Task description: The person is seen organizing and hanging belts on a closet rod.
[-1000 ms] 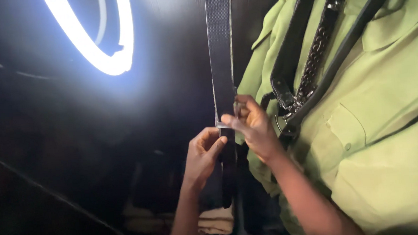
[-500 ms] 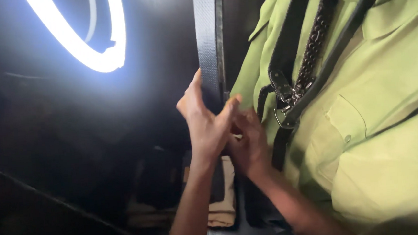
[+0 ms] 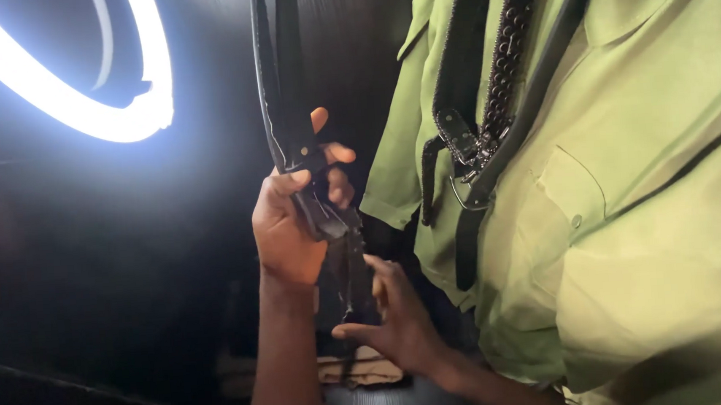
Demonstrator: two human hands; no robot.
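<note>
A dark belt (image 3: 280, 81) hangs down from above in front of a black wall. My left hand (image 3: 289, 216) is closed around it at about mid-height, thumb and fingers wrapped over the strap. Below, my right hand (image 3: 398, 322) holds the belt's lower end (image 3: 348, 271) between thumb and fingers. The strap looks twisted between the two hands.
A green shirt (image 3: 632, 209) hangs at the right with several dark belts (image 3: 490, 117) draped over it, one studded, with metal buckles. A bright ring light (image 3: 109, 118) glows at the upper left. Folded beige cloth (image 3: 351, 368) lies low behind my hands.
My left hand has closed round the belt and moved left with it. My right hand has dropped to the belt's lower end. The view has shifted, so everything sits further left.
</note>
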